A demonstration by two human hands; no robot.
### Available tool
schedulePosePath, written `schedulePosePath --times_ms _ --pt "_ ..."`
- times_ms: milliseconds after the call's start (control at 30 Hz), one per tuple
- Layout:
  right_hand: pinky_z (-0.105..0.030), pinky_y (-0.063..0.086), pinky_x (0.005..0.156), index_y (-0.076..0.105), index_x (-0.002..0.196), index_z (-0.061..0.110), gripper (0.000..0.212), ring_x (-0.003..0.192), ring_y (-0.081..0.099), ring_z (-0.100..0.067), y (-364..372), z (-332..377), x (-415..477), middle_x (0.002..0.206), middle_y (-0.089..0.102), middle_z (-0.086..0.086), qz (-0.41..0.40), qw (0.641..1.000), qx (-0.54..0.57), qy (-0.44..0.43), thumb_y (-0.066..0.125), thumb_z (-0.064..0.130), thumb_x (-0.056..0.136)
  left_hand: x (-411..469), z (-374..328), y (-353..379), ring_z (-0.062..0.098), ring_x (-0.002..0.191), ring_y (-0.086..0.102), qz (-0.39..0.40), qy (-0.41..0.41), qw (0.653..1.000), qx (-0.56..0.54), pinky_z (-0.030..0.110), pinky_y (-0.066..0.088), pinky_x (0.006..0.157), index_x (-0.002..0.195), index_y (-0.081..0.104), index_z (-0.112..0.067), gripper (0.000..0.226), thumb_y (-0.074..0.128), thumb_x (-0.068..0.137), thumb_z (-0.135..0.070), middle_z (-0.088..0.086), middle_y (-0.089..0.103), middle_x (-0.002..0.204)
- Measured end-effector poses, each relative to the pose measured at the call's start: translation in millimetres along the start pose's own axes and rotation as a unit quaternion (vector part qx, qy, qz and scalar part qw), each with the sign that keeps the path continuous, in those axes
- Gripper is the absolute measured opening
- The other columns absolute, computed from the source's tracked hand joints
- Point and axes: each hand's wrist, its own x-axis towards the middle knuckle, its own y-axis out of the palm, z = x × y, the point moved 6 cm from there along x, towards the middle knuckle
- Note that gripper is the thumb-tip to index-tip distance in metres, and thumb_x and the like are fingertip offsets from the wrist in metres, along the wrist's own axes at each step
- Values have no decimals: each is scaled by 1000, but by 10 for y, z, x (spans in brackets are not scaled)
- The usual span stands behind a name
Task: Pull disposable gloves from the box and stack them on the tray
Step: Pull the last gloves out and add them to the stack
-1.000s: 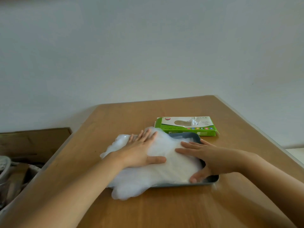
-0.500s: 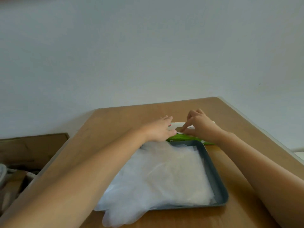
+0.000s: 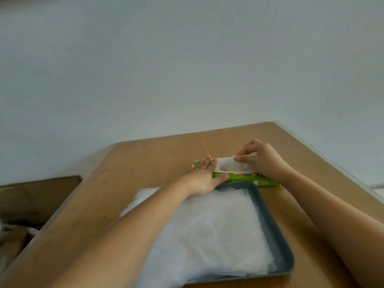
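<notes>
- The next glove shows as a white film at the slot in the top of the box. It is barely out.
- The right hand pinches that film between thumb and forefinger, the other fingers curled above it. This looks like the start of a pull.
- The left hand lies flat on the box's left end, fingers straight and thumb against the green front. It is likely pinning the light box so it does not lift with the glove.
- The stack of gloves fills the grey tray and spills over its left and near edges. Only the right and far rims show.
- The box sits just beyond the tray's far rim, so the carry back is short.
- The bench has open room left of the tray and beyond the box. Its right edge runs near the right forearm.
</notes>
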Motion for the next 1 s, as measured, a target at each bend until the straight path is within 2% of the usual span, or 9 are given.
schedulePosePath --times_ms 200,367,500,567,633,700,800,933,1000 --pt "-26 44 78 72 75 15 8 82 60 -17 -246 -2 0 88 66 -5 -50 982 175 45 75 22 78 -7 -25 -9 17 147 -13 -3 11 1000 -2 37 -6 119 154 -5 -18 73 25 99 -57 2 -16 160" --pt "-18 47 72 72 75 14 24 70 59 -9 -548 520 18 72 68 4 -51 920 388 -24 72 37 65 37 -13 -3 17 147 -13 -2 10 1000 -13 39 -5 119 154 -7 -19 75 26 98 -57 0 -18 160" --pt "-22 48 55 69 81 10 16 59 59 -14 -647 874 -63 70 66 -5 -27 937 346 -35 62 23 87 71 13 -177 16 148 9 -22 23 995 -93 33 7 118 153 21 -18 70 38 97 -56 -1 10 161" --pt "-17 44 48 70 78 12 18 50 56 -8 -651 890 -94 59 65 3 -59 962 267 -20 60 18 93 54 14 -369 18 139 36 -61 27 957 -281 33 22 115 141 46 -18 66 37 91 -60 1 45 147" --pt "-15 40 46 70 76 15 17 47 50 -4 -616 841 -68 56 62 6 -94 972 215 -8 62 18 91 -8 -55 -509 19 125 54 -71 51 846 -526 35 29 112 127 52 -16 68 34 90 -69 2 62 129" --pt "-13 39 46 69 72 23 17 46 48 2 -583 798 -41 53 61 13 -121 979 163 -16 66 20 89 -51 -155 -560 23 113 61 -31 63 763 -642 44 38 109 115 59 -11 84 32 76 -81 10 65 121" --pt "-11 43 52 68 69 29 19 51 53 7 -546 755 -35 58 65 17 -134 982 132 -31 70 19 85 -149 -375 -545 27 107 63 20 88 739 -667 49 48 99 123 59 -9 84 41 70 -72 13 67 109" --pt "-17 49 55 70 70 25 11 58 61 -1 -535 712 -58 66 70 9 -131 982 132 -16 76 23 80 -114 -409 -599 19 85 70 -63 86 728 -677 34 59 79 105 66 -10 24 69 84 -21 8 71 94" --pt "-15 49 56 71 70 24 11 58 61 0 -576 671 -53 65 70 9 -140 981 137 -9 75 22 80 -60 -380 -606 16 69 70 -104 83 727 -674 25 57 59 94 68 -11 10 69 85 -14 4 72 82"
